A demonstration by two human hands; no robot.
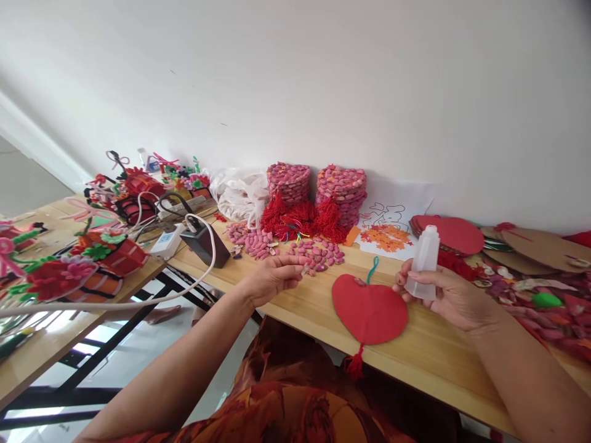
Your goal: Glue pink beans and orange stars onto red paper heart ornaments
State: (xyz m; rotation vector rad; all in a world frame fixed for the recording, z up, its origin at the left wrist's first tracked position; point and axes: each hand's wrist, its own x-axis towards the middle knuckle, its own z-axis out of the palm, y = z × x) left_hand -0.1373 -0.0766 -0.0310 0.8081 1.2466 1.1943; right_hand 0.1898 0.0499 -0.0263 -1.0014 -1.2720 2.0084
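Note:
My right hand [455,298] is closed around a translucent white plastic bottle [423,261], held upright above the table's right part. Just left of it lies a flat red heart [369,311] with a teal cord loop [373,269] at its top and a red tassel [355,363] at its lower point. One pink shell-like piece [359,282] rests near the heart's upper edge. The fingertips of my left hand [277,280] pinch a small pale piece [305,269], too small to name surely. Beyond that hand, loose pink shell-like pieces [318,253] are spread on the wood.
Two pink stacks [340,184] with red tassels stand by the wall. Orange cutouts [385,239] lie on white paper. Red discs [455,234] and cardboard [545,246] are at right. A black adapter [205,246] and white cable [210,231] stand left, near decorated baskets [111,255].

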